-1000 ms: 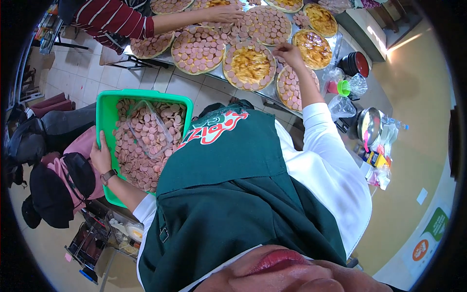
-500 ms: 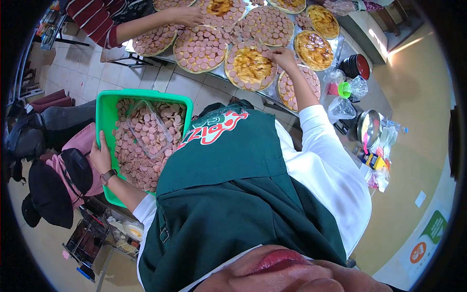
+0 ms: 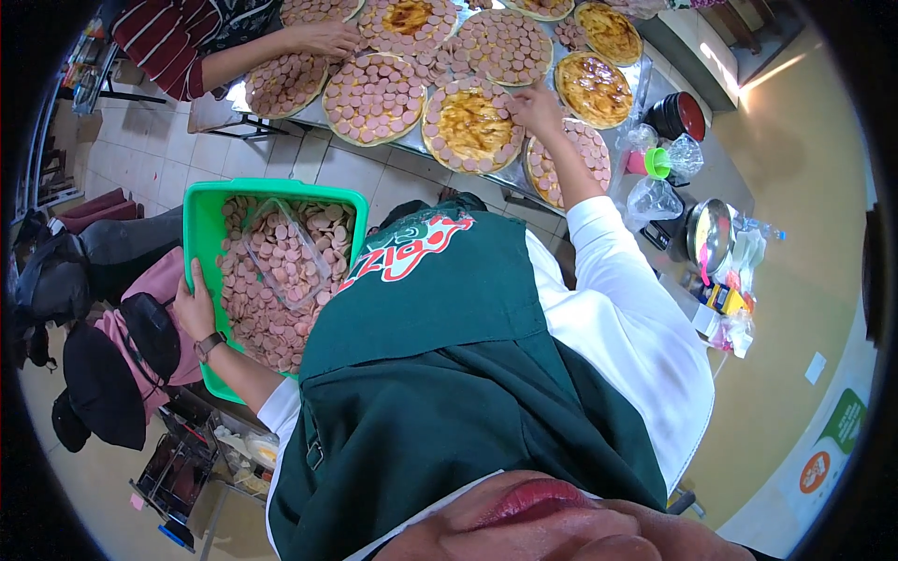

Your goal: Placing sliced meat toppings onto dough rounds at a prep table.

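Observation:
My left hand [image 3: 195,304], with a watch on its wrist, grips the left side of a green plastic tub [image 3: 281,186]. Inside lie many pink sausage slices [image 3: 257,323], with a clear plastic container [image 3: 313,248] resting on them. At the table my right hand [image 3: 540,112] reaches to the right edge of a round pizza [image 3: 472,122]. Its fingers are pinched together; whatever is in them is too small to make out. Sausage slices ring this pizza's rim around a bare, sauce-streaked middle. A pizza covered in slices [image 3: 374,98] sits to its left, another [image 3: 580,161] partly under my right forearm.
Across the table a co-worker's hand [image 3: 327,39] is over slice-topped pizzas. Sauced pizzas without slices [image 3: 594,89] stand at the right. Beyond them are dark stacked bowls [image 3: 678,117], a green cup [image 3: 657,164], plastic bags and a metal pan [image 3: 711,234]. Bags hang at the left.
The view has shifted slightly. My right hand stays at the pizza's right edge, and my left still holds the tub. The co-worker's hand has moved left.

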A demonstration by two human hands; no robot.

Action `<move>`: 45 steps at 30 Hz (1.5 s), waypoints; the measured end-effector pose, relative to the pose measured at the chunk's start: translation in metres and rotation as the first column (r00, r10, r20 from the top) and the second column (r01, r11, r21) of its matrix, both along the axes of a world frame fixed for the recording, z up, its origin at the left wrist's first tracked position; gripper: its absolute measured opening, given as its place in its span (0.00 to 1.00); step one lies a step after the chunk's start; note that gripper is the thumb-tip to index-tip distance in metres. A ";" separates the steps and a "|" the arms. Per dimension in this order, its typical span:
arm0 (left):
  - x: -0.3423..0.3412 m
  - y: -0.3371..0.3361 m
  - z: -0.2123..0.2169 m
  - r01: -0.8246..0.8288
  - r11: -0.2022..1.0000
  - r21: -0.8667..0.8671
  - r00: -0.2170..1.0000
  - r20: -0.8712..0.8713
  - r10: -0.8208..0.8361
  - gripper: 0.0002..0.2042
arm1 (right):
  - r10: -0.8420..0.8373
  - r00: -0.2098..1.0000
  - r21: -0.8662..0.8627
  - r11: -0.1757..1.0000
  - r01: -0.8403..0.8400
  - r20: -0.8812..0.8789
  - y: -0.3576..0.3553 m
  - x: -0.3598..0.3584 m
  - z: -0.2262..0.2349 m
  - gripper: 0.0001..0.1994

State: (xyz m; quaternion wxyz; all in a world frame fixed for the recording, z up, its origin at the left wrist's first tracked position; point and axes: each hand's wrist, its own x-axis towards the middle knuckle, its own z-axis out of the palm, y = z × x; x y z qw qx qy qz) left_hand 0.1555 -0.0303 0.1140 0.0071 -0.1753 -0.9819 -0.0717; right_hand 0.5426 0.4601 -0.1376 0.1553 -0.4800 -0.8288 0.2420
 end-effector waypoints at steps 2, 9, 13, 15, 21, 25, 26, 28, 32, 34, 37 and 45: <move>0.002 0.001 0.001 -0.021 0.998 0.056 0.999 0.031 0.020 0.30 | -0.070 0.998 0.112 0.991 0.069 0.003 0.018 0.016 -0.004 0.12; -0.006 -0.008 -0.006 -0.056 0.998 -0.003 0.996 0.070 0.056 0.33 | 0.178 0.906 0.326 0.892 -0.313 0.385 0.050 0.055 -0.021 0.13; -0.011 -0.012 -0.009 -0.073 0.997 -0.035 0.996 0.045 0.075 0.35 | 0.115 0.934 0.169 0.969 -0.181 0.338 0.059 0.053 -0.023 0.10; -0.006 -0.009 -0.006 -0.091 0.996 -0.019 0.992 0.083 0.093 0.36 | 0.086 0.972 -0.002 0.996 -0.088 0.218 0.057 0.047 -0.015 0.09; -0.004 -0.008 -0.006 -0.065 0.998 -0.006 0.997 0.042 0.065 0.35 | 0.011 0.957 -0.489 0.858 -0.158 -0.289 0.009 0.016 -0.018 0.09; 0.003 0.004 0.003 -0.038 0.999 0.007 0.997 0.065 0.038 0.34 | 0.133 0.991 -0.237 0.963 -0.127 0.010 -0.021 0.003 0.003 0.09; 0.003 0.006 0.005 -0.035 0.999 0.022 0.995 0.095 0.033 0.35 | 0.128 0.992 -0.236 0.964 -0.122 0.010 -0.020 0.006 -0.001 0.09; 0.001 0.005 0.003 -0.055 0.998 0.022 0.992 0.116 0.052 0.34 | 0.188 0.982 0.032 0.982 -0.187 -0.024 -0.017 0.013 -0.009 0.08; 0.005 0.007 0.006 -0.073 0.997 0.017 0.988 0.134 0.071 0.35 | -0.112 0.985 0.065 0.992 0.104 0.132 0.011 0.037 0.005 0.08; 0.001 0.001 0.000 -0.032 0.999 0.009 0.997 0.074 0.031 0.33 | -0.226 0.845 0.133 0.974 0.185 0.485 0.026 0.047 -0.001 0.07; -0.002 -0.003 -0.001 0.007 1.000 0.011 1.000 0.029 -0.007 0.32 | -0.159 0.853 -0.030 0.979 0.199 0.497 0.032 0.046 0.001 0.09; -0.003 -0.005 -0.002 -0.037 0.999 -0.033 0.999 0.034 0.038 0.32 | -0.114 0.969 0.102 0.990 0.094 0.218 0.014 0.035 -0.011 0.09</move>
